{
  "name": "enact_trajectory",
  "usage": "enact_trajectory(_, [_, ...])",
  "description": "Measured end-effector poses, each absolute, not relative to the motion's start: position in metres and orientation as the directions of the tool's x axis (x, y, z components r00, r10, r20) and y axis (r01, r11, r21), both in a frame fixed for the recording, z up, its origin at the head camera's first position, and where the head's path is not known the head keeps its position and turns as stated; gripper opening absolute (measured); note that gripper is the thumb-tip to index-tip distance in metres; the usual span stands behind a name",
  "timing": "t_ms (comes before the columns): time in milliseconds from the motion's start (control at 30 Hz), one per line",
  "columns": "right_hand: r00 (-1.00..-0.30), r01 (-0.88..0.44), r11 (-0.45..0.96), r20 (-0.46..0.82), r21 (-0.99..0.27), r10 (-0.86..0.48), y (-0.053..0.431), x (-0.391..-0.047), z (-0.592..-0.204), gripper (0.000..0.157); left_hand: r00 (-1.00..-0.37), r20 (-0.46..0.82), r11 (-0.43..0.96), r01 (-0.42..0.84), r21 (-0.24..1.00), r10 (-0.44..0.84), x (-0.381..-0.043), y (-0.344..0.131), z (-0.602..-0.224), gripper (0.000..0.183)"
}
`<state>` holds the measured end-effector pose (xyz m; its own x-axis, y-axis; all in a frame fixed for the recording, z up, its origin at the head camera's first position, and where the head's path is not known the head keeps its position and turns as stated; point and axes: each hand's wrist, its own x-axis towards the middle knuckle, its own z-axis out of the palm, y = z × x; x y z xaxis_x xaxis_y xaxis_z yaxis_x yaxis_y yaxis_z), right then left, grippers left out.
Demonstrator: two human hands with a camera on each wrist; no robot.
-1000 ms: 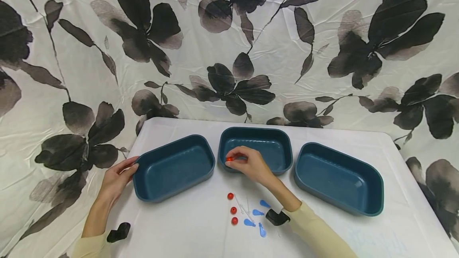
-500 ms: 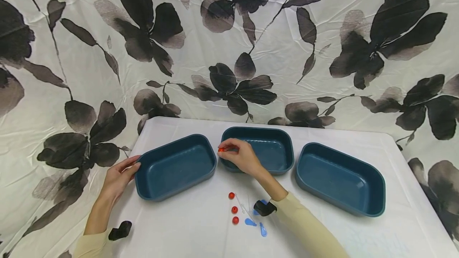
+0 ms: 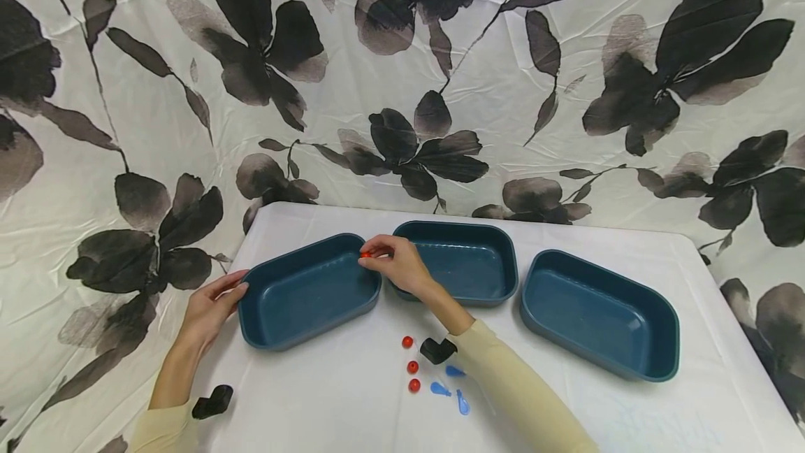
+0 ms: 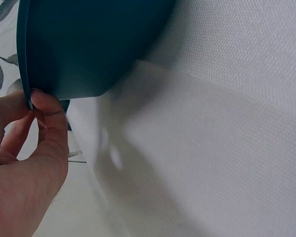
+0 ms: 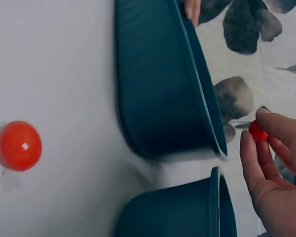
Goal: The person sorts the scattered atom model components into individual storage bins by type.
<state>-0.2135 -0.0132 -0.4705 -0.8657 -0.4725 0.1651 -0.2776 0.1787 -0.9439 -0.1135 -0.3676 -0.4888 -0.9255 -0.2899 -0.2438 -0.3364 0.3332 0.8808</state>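
Note:
Between the thumb and fingers of my right hand is a small red bead. In the head view that hand is over the inner right end of the left teal bin, partly covering the middle teal bin. My left hand pinches the left bin's outer rim, thumb on one side and fingers on the other, as the left wrist view also shows. Loose on the white table lie three red beads and several small blue teardrop-shaped pieces.
A third teal bin stands angled at the right. Behind the table hangs a white cloth with dark flowers. My right sleeve passes over the table beside the blue pieces and hides part of that area.
My right hand has moved left with the red bead, from over the middle bin to the left bin's right end. The left hand keeps its hold on the rim.

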Motion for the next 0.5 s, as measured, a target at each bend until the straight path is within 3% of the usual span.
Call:
enact_trajectory(267, [-0.854, -0.304, 0.226, 0.16, -0.925, -0.494, -0.034, -0.219, -0.471, 0.018, -0.927, -0.242, 0.336, -0.334, 0.88, -0.288, -0.113, -0.368, -0.487, 0.06])
enact_trajectory(500, [-0.787, -0.382, 0.27, 0.159, -0.884, -0.596, -0.046, -0.221, -0.476, 0.016, -0.921, -0.258, 0.332, -0.35, 0.876, -0.292, -0.114, -0.367, -0.487, 0.06])
